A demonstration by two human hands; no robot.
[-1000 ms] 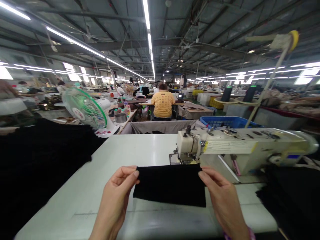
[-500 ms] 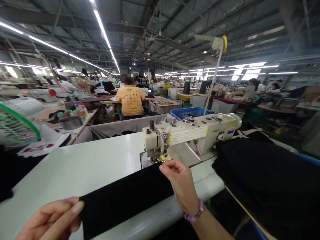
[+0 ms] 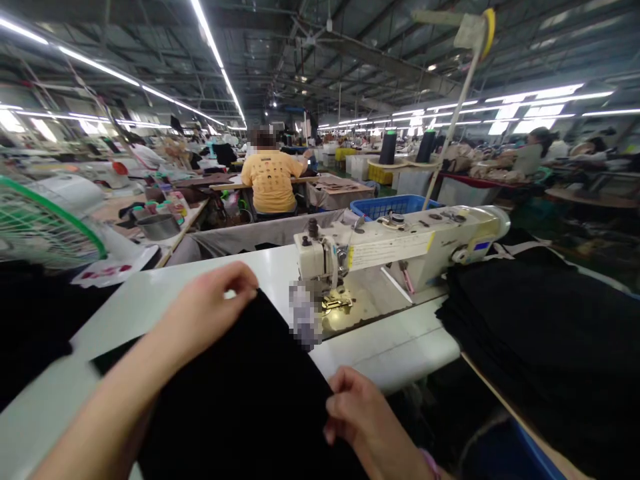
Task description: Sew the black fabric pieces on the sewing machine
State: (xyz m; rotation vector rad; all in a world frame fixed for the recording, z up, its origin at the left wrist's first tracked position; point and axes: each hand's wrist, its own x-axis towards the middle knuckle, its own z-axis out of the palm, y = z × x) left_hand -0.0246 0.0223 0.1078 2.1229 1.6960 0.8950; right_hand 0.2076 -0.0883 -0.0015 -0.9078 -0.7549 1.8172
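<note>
A piece of black fabric point(image 3: 240, 393) hangs between my two hands in front of the sewing machine point(image 3: 390, 240). My left hand point(image 3: 220, 300) pinches its upper corner, over the pale table point(image 3: 185, 293). Lower and to the right, my right hand point(image 3: 355, 407) has its fingers closed on the fabric's right edge, near the table's front edge. The gold-coloured plate point(image 3: 337, 304) under the machine head shows no cloth on it. A blurred patch hides what is left of the needle area.
Black fabric point(image 3: 540, 347) is stacked at the right. A green-rimmed fan point(image 3: 50, 227) stands at the left. Behind the machine are a blue basket point(image 3: 395, 205) and a thread stand pole point(image 3: 453, 127). A person in a yellow shirt point(image 3: 273, 180) sits farther back.
The fabric has been raised and turned from lying along the table's front. My left hand moved up and right, my right hand down. The view has shifted slightly.
</note>
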